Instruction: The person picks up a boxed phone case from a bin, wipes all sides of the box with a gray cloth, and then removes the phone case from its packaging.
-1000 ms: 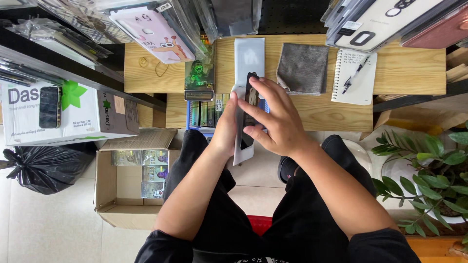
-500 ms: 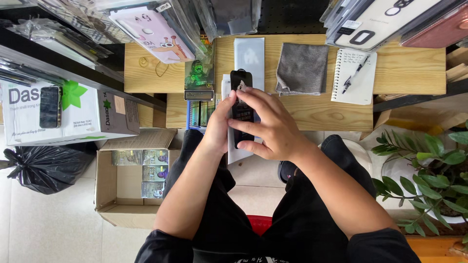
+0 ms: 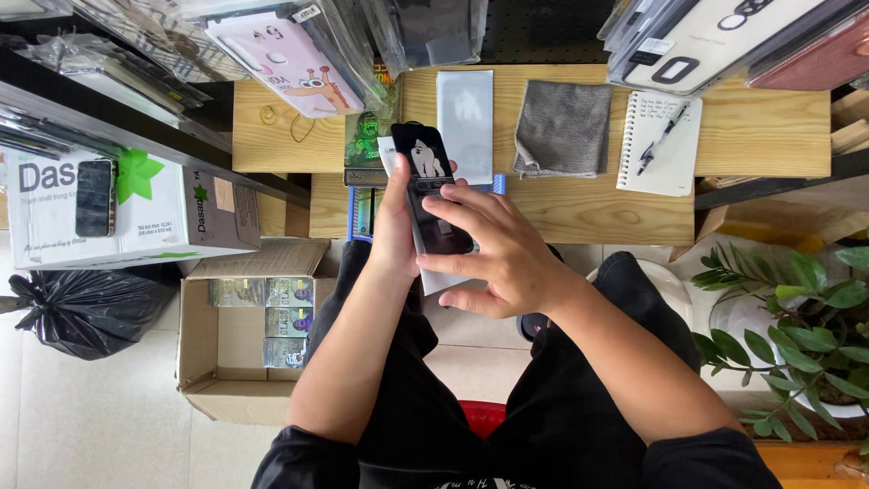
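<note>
Since a moment ago, your hands have lowered the dark phone (image 3: pixel 433 195) slightly toward your lap, and the white sleeve (image 3: pixel 463 122) lies fully uncovered on the worktop (image 3: pixel 579 195). Ahead of you, that wooden worktop carries a grey cloth (image 3: pixel 563 129) and a spiral notepad (image 3: pixel 659 142) with a pen (image 3: pixel 661 138) on it (all well apart from your hands). Your left hand (image 3: pixel 396 226) has its grip closed around the phone's left edge, holding it above your knees, with a white sheet behind it. Your right hand (image 3: pixel 493 254) rests its fingers across the phone's lower face, curled onto it.
</note>
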